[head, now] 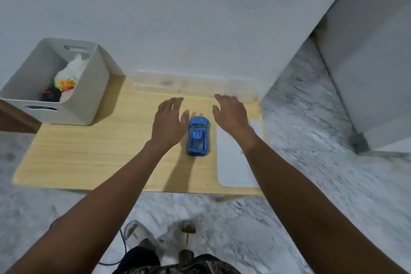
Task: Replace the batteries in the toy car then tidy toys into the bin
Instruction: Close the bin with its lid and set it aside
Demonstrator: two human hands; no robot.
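Low wooden tabletop point(89, 158) on a marble floor, against a white wall. Blue toy car point(198, 135) sits upright near the middle, between both hands. Left hand point(170, 122) and right hand point(231, 115) hover on either side, fingers spread, holding nothing. White mat point(233, 169) just right of it; grey bin point(66, 89) with toys at the far left.

**Both arms extended, hands open**

We note both bare forearms reaching forward from the bottom of the view, roughly parallel. The left hand point(170, 121) is palm down, fingers straight and loosely together, thumb out to its right. The right hand point(231, 113) is likewise palm down, fingers relaxed and slightly spread. Neither grips anything.
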